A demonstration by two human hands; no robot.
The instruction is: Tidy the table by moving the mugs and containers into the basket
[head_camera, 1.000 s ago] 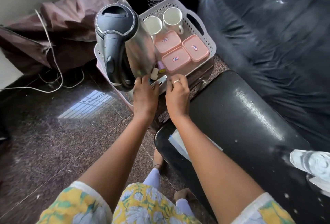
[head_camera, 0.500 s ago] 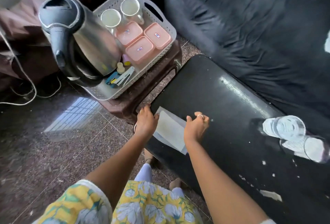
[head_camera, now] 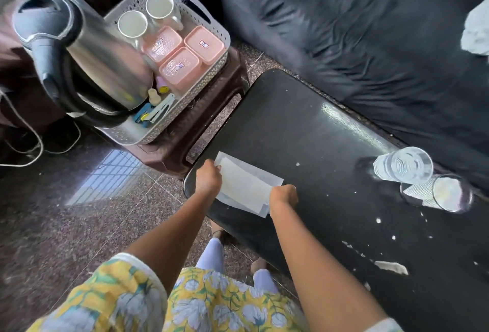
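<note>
A dark sofa (head_camera: 357, 27) is seen from twelve to three o'clock. A black table (head_camera: 304, 133) is spread from the centre toward four o'clock, just beside the sofa. At ten o'clock a steel kettle (head_camera: 105, 61) is stood in the near end of a grey basket (head_camera: 197, 88), which is set on a brown stool (head_camera: 169, 157) touching the table's eleven o'clock corner. Three pink containers (head_camera: 162, 43) (head_camera: 203, 44) (head_camera: 178, 67) are packed in the basket's middle, and two mugs (head_camera: 132, 24) (head_camera: 160, 4) are stood upright at its far end, toward twelve. A white paper (head_camera: 246, 188) is laid at the table's near edge. Its nine o'clock end is gripped by the curled fingers of the left hand (head_camera: 209, 180); its three o'clock end is pinched by the right hand (head_camera: 283, 195). Two glasses (head_camera: 404, 165) (head_camera: 449, 192) are stood touching at three o'clock on the table.
</note>
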